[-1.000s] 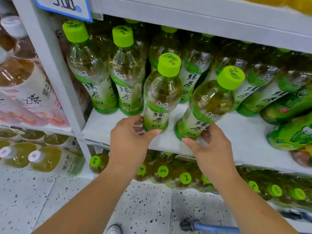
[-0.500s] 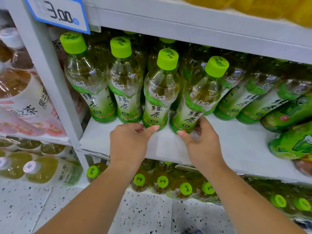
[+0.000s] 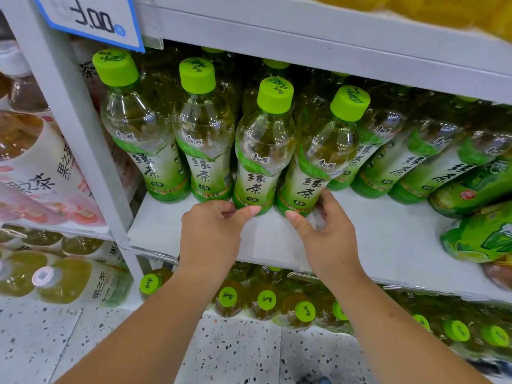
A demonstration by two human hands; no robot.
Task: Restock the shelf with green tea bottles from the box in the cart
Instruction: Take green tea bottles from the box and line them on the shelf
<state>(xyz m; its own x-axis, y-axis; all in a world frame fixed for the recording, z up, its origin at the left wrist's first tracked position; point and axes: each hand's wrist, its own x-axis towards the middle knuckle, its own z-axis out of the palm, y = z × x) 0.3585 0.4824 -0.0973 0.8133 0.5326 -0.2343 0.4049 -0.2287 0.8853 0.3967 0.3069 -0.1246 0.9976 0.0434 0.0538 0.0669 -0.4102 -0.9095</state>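
Right hand [image 3: 329, 236] wraps fingers round the base of a green tea bottle [image 3: 318, 162] standing on the shelf [image 3: 388, 239]; left hand [image 3: 213, 231], loosely curled, thumb touching the neighbouring bottle [image 3: 260, 156]

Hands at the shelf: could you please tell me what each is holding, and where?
Right hand grips a green-capped clear tea bottle at its base; left hand touches another's base.

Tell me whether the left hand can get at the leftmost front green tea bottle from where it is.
Probably yes. The left hand sits at the shelf front, and the leftmost front bottle stands just up-left with bare shelf between and nothing in front of it.
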